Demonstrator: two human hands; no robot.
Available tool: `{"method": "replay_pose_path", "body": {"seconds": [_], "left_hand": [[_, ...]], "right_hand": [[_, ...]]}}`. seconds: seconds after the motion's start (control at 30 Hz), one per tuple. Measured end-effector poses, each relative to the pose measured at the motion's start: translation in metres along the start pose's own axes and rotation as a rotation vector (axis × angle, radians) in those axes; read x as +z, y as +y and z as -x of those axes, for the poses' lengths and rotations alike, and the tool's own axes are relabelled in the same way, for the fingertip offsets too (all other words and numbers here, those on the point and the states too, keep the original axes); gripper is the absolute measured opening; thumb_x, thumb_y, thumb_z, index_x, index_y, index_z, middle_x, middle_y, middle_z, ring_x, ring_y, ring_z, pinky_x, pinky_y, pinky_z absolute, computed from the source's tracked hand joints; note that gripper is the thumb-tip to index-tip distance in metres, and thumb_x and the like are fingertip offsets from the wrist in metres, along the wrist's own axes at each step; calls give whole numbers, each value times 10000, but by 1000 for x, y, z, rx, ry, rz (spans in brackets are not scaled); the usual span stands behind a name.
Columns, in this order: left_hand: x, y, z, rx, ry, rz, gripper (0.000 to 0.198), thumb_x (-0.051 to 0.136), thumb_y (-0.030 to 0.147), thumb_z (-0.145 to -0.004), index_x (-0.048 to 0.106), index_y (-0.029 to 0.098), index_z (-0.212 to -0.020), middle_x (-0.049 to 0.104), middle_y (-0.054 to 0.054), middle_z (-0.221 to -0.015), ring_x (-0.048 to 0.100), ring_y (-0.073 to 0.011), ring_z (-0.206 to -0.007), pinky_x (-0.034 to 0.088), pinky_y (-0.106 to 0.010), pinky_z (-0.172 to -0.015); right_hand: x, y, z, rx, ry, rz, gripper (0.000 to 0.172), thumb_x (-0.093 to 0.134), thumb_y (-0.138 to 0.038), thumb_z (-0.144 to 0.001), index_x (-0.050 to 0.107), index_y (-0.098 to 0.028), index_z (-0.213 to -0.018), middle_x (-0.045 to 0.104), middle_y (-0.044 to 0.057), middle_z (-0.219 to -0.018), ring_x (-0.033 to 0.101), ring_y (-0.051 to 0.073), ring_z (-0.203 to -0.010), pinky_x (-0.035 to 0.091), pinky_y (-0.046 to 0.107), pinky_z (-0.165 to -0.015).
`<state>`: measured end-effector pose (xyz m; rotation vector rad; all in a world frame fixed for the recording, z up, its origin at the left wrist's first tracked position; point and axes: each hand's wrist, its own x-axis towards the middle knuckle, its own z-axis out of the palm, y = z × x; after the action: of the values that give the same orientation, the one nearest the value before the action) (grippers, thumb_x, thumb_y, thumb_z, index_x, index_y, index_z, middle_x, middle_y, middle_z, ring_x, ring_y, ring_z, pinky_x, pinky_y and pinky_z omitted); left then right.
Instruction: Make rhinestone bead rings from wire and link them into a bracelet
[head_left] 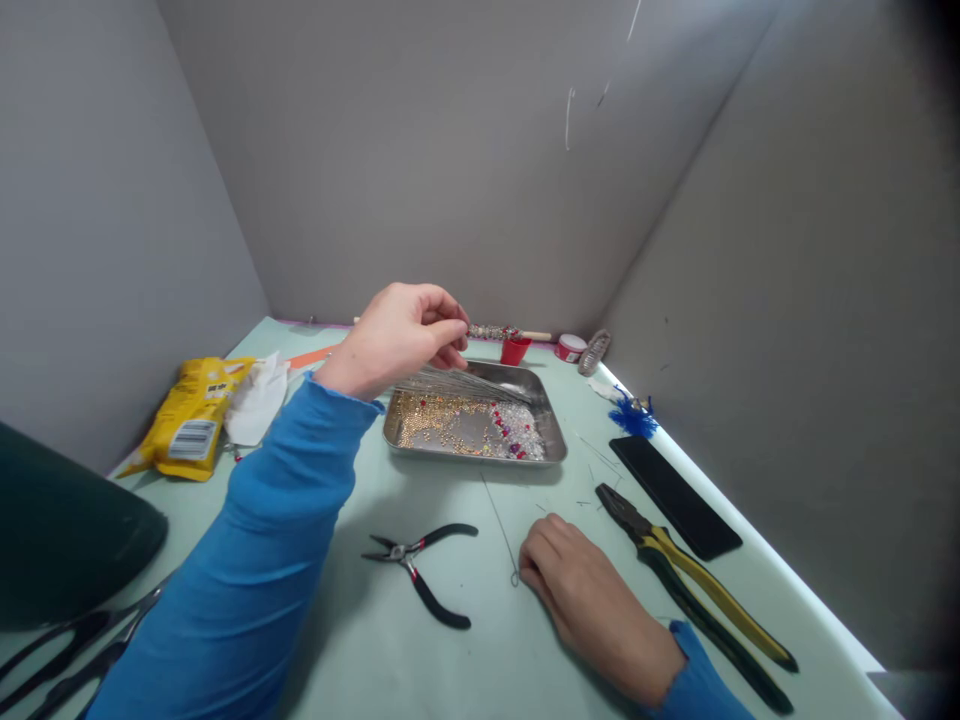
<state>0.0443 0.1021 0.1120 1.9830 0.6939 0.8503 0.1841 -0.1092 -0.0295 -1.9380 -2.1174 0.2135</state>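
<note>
My left hand (405, 335) is raised over the left end of a steel tray (551, 440), fingers pinched together on the end of a beaded stick (499, 331) that points right. The tray holds gold, red and clear beads and a bundle of thin wires (465, 383). My right hand (585, 595) rests on the pale green table with its fingers closed on the near end of a thin wire (499, 525) that runs up toward the tray.
Small black pliers (420, 565) lie between my arms. Larger yellow-handled pliers (690, 575) and a black phone (675, 495) lie at the right. A yellow packet (187, 415), tissue, a red cup (514, 350), a small jar and blue feathers (632, 417) sit further back. Grey walls enclose the table.
</note>
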Motion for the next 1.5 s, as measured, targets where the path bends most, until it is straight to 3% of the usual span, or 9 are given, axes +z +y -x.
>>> {"method": "replay_pose_path", "body": {"seconds": [0.1, 0.2, 0.3, 0.37, 0.47, 0.67, 0.93, 1.27, 1.5], "left_hand": [[-2, 1, 0, -28, -2, 43, 71, 567, 194, -775, 596, 131, -757, 655, -49, -687, 662, -153, -639, 542, -260, -624], [-6, 1, 1, -38, -16, 131, 108, 561, 231, -790, 579, 129, -761, 666, -64, -716, 665, -157, -659, 543, -266, -633], [-9, 0, 0, -76, -19, 204, 131, 557, 261, -797, 564, 130, -786, 672, -72, -727, 665, -159, -651, 538, -261, -599], [-10, 0, -1, -106, -16, 235, 137, 560, 268, -796, 557, 132, -799, 674, -73, -730, 665, -159, -642, 538, -261, -585], [-11, 0, -2, -129, -6, 244, 138, 567, 271, -789, 554, 134, -798, 674, -69, -722, 666, -159, -635, 539, -262, -582], [-11, -6, -6, -136, 40, 179, 138, 561, 281, -783, 558, 144, -800, 671, -61, -700, 669, -161, -615, 537, -247, -545], [0, -19, -12, -130, 21, 103, 116, 532, 273, -788, 555, 159, -788, 663, -55, -703, 673, -175, -608, 549, -265, -534], [4, -17, -12, -139, 17, 60, 102, 529, 252, -782, 554, 154, -773, 666, -47, -687, 671, -169, -603, 545, -253, -534], [1, -15, -11, -110, 76, -12, 114, 534, 268, -779, 567, 159, -771, 649, -17, -637, 665, -156, -580, 528, -235, -532]], "right_hand": [[-15, -6, -2, -14, -4, -259, 153, 393, -170, -893, 475, -197, -765, 552, 42, -769, 516, 170, -706, 439, 318, -650], [-47, -14, -10, 84, -50, -753, 204, 306, -257, -940, 436, -215, -788, 533, -9, -651, 497, 117, -540, 447, 261, -554], [-81, -22, -33, 81, 116, -964, 221, 326, -313, -939, 408, -219, -757, 491, -40, -592, 419, 83, -428, 400, 239, -475], [-97, -25, -57, 93, 271, -907, 211, 340, -312, -934, 401, -220, -755, 479, -42, -596, 402, 86, -435, 377, 237, -459], [-106, -27, -99, 73, 509, -631, 184, 387, -272, -917, 421, -216, -745, 474, -42, -614, 412, 94, -491, 336, 233, -468], [-95, -27, -155, -44, 591, -369, 143, 396, -213, -893, 440, -199, -757, 520, -23, -657, 456, 113, -560, 325, 251, -531], [-79, -18, -164, -22, 553, -335, 111, 389, -205, -898, 428, -201, -794, 510, -29, -635, 445, 118, -545, 306, 245, -522], [-78, -8, -162, -38, 532, -250, 104, 425, -224, -894, 458, -202, -797, 562, -10, -688, 494, 134, -595, 333, 250, -569], [-79, -5, -162, -83, 544, -229, 63, 443, -208, -884, 492, -201, -846, 584, -4, -736, 510, 135, -632, 335, 251, -580]]}}
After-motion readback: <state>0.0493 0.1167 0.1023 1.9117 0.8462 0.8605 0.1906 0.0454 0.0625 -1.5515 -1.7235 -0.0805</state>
